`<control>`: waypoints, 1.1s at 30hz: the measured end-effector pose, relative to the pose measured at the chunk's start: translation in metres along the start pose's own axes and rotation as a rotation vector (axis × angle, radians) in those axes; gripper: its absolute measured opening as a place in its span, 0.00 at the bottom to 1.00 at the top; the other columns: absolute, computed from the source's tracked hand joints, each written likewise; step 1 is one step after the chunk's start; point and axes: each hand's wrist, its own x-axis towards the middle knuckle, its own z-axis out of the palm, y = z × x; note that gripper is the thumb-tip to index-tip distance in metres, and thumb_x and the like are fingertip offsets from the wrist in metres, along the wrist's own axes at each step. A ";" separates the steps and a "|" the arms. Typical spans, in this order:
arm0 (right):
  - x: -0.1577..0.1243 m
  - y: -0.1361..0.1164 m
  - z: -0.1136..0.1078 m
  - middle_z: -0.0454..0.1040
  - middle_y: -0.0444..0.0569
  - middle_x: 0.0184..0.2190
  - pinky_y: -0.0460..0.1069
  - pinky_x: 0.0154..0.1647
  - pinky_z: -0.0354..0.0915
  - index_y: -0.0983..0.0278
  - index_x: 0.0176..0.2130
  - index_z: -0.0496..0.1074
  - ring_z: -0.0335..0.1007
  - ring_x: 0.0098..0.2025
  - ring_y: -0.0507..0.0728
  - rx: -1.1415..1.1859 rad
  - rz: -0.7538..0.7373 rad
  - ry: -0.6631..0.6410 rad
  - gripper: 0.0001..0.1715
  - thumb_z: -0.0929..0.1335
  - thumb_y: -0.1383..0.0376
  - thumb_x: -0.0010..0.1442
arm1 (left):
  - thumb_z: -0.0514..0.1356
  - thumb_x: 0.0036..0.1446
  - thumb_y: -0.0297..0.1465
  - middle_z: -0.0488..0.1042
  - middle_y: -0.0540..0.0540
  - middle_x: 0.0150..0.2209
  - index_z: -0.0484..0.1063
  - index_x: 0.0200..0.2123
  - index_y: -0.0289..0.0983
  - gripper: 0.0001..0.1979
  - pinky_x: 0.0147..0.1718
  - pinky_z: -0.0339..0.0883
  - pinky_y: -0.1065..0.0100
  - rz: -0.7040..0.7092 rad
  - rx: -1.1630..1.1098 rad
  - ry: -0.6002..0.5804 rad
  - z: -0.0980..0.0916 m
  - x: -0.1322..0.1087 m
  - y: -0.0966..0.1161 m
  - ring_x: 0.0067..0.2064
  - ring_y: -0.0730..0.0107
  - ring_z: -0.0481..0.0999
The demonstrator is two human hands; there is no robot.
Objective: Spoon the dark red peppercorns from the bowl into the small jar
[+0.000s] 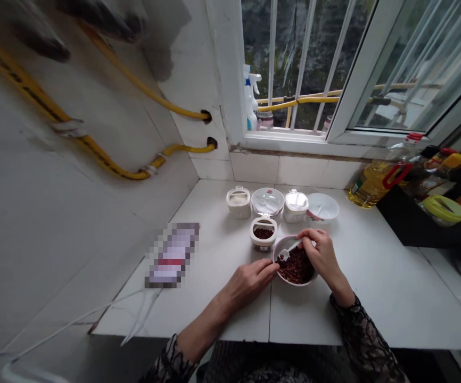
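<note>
A bowl (293,283) on the counter holds dark red, dried pieces that look like peppercorns (299,266). My left hand (250,277) grips the bowl's left rim, with its fingers together and the thumb hidden. Pinched in my right hand (319,254) is a small white spoon (285,253); its tip is inside the bowl, over the dark pieces. Just behind the bowl stands a seasoning jar (263,243) with its lid raised and similar dark pieces inside.
Along the wall stand a jar of pale contents (238,205), a bowl (268,196), another white jar (296,206) and a second bowl (322,207). An oil bottle (368,183) and a black rack (398,221) are at right. A blurred-out phone-like object (173,254) lies left, near a white cable (141,314).
</note>
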 end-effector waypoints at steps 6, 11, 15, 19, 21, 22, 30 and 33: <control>0.001 -0.003 -0.003 0.73 0.43 0.18 0.50 0.35 0.64 0.61 0.26 0.72 0.69 0.25 0.56 0.174 0.158 -0.013 0.11 0.62 0.63 0.51 | 0.49 0.70 0.29 0.76 0.43 0.38 0.67 0.46 0.34 0.10 0.29 0.74 0.74 0.005 0.000 0.021 -0.001 0.003 0.001 0.35 0.71 0.79; 0.001 -0.003 -0.002 0.72 0.43 0.17 0.48 0.27 0.63 0.62 0.26 0.71 0.68 0.23 0.55 0.316 0.298 -0.009 0.10 0.63 0.61 0.48 | 0.48 0.70 0.29 0.76 0.43 0.39 0.67 0.47 0.34 0.10 0.30 0.74 0.74 0.016 0.009 0.028 -0.001 0.002 0.001 0.36 0.71 0.79; 0.003 0.001 -0.002 0.72 0.43 0.17 0.48 0.27 0.63 0.63 0.27 0.72 0.68 0.22 0.54 0.360 0.307 0.010 0.10 0.64 0.61 0.48 | 0.49 0.69 0.28 0.76 0.43 0.39 0.67 0.47 0.35 0.09 0.30 0.74 0.73 0.024 0.016 0.013 0.000 -0.001 0.000 0.36 0.71 0.79; 0.004 0.004 -0.001 0.73 0.44 0.17 0.49 0.27 0.65 0.63 0.28 0.72 0.69 0.23 0.55 0.401 0.285 0.067 0.10 0.65 0.60 0.50 | 0.51 0.68 0.27 0.76 0.43 0.40 0.68 0.46 0.35 0.08 0.31 0.74 0.74 0.029 0.018 -0.004 0.002 -0.003 -0.001 0.36 0.71 0.78; 0.004 0.001 0.000 0.74 0.44 0.19 0.49 0.29 0.67 0.63 0.31 0.73 0.72 0.25 0.56 0.403 0.244 0.115 0.10 0.65 0.60 0.53 | 0.51 0.68 0.27 0.76 0.43 0.40 0.67 0.47 0.35 0.08 0.31 0.74 0.75 0.026 0.007 -0.003 0.003 -0.004 -0.002 0.36 0.72 0.78; 0.003 -0.001 0.002 0.75 0.45 0.22 0.50 0.30 0.67 0.63 0.33 0.73 0.73 0.26 0.56 0.392 0.207 0.144 0.10 0.65 0.60 0.55 | 0.51 0.68 0.27 0.76 0.43 0.39 0.67 0.47 0.35 0.09 0.31 0.74 0.75 0.027 0.001 -0.001 0.004 -0.004 -0.002 0.36 0.72 0.78; -0.001 -0.021 0.021 0.79 0.48 0.35 0.57 0.49 0.63 0.61 0.41 0.72 0.73 0.38 0.58 -0.095 -0.509 0.185 0.13 0.61 0.73 0.63 | 0.49 0.68 0.26 0.75 0.43 0.38 0.66 0.49 0.34 0.10 0.30 0.74 0.74 0.039 -0.016 0.000 0.006 -0.007 -0.002 0.35 0.71 0.78; 0.001 -0.022 0.019 0.79 0.47 0.34 0.56 0.48 0.63 0.61 0.41 0.71 0.72 0.36 0.57 -0.144 -0.584 0.170 0.14 0.60 0.75 0.63 | 0.49 0.68 0.26 0.75 0.43 0.38 0.67 0.49 0.34 0.10 0.32 0.74 0.74 0.040 -0.019 0.003 0.006 -0.006 -0.002 0.36 0.71 0.78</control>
